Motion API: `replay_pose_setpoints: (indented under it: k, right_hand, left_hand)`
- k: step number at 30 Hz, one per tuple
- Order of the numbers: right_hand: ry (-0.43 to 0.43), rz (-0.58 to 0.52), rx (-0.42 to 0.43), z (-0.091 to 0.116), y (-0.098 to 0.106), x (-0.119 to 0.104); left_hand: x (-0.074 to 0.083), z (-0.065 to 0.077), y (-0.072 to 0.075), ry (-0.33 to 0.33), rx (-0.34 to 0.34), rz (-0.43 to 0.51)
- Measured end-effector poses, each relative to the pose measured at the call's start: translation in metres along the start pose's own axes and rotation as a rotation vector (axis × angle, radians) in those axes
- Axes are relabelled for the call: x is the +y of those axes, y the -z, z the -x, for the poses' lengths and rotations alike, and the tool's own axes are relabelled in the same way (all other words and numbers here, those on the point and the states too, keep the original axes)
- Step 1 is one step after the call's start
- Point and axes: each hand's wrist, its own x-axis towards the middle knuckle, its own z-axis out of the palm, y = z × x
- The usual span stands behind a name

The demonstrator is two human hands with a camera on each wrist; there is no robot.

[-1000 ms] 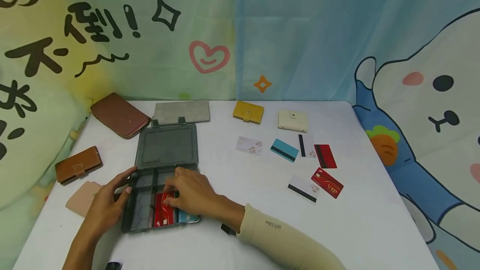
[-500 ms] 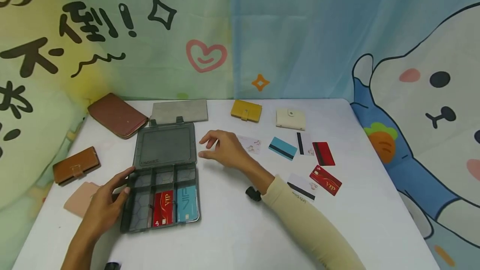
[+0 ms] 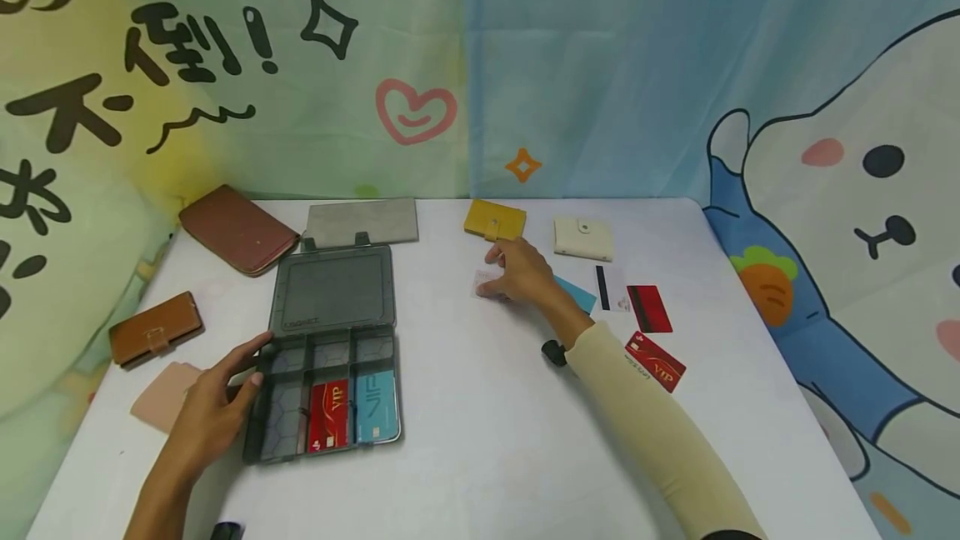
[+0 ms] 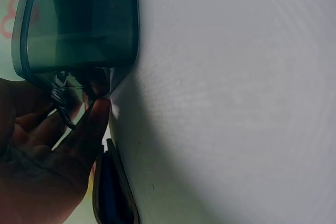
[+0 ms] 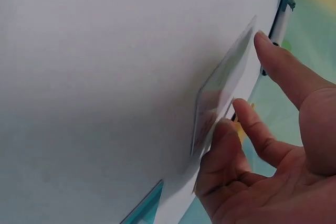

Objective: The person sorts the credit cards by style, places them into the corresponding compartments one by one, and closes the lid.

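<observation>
My left hand (image 3: 212, 407) grips the left side of a dark translucent organizer box (image 3: 250, 432), its lid (image 3: 333, 286) folded back. In the left wrist view, thumb and fingers sit around the box's side wall (image 4: 81, 35). A red VIP card (image 3: 328, 417) and a blue card (image 3: 377, 407) lie in the front compartments. My right hand (image 3: 521, 275) reaches over a pale card (image 3: 486, 280). In the right wrist view, the thumb is at one corner of this pale card (image 5: 223, 90) and curved fingers are at its edge; the hand partly hides it.
On the right lie a blue card (image 3: 581, 297), a white striped card (image 3: 613, 290) and red cards (image 3: 652, 309). Behind are a yellow wallet (image 3: 497, 219), a cream wallet (image 3: 583, 238) and a grey flat case (image 3: 367, 223). Brown wallets (image 3: 238, 232) stand left.
My right hand has left the organizer box, uncovering the red and blue cards in it, and moved right to the pale card. The left hand has stayed at the box's side.
</observation>
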Motion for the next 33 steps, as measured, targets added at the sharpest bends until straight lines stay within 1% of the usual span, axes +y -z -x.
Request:
replay_pose_setpoints:
  k: [3,9,12,15,18,21,24,26,29,31,33]
  right_hand:
    - [-0.025,0.012,-0.024,0.0,-0.001,0.001]
    - [-0.015,0.055,-0.063,0.002,-0.003,-0.001]
    - [0.007,0.066,-0.068,0.006,-0.004,-0.004]
    - [0.053,0.037,-0.072,0.011,-0.003,-0.009]
    - [0.141,-0.039,-0.1,0.017,-0.004,-0.016]
    - [0.26,-0.166,-0.157,0.024,-0.006,-0.024]
    - [0.343,-0.316,-0.241,0.033,-0.011,-0.034]
    - [0.369,-0.399,-0.298,0.039,-0.016,-0.043]
    - [0.371,-0.512,-0.374,0.049,-0.026,-0.058]
    - [0.378,-0.562,-0.41,0.055,-0.034,-0.069]
    - [0.392,-0.597,-0.429,0.062,-0.043,-0.081]
  left_hand:
    - [0.0,0.0,0.0,0.002,0.001,-0.004]
    - [-0.001,0.0,-0.001,-0.001,0.0,0.002]
    - [0.0,-0.001,-0.002,0.003,-0.006,0.006]
    - [0.001,0.0,-0.002,0.009,-0.008,0.016]
    - [0.001,0.0,-0.001,0.009,-0.006,0.015]
    - [0.0,0.001,-0.001,0.009,-0.004,0.008]
    - [0.0,0.001,-0.001,0.01,-0.005,0.009]
    - [0.0,0.0,0.0,0.009,-0.005,0.009]
    - [0.001,0.0,0.001,0.003,-0.002,0.009]
    - [0.001,0.0,0.001,-0.003,-0.002,0.015]
    - [0.001,0.0,0.001,-0.004,-0.002,0.015]
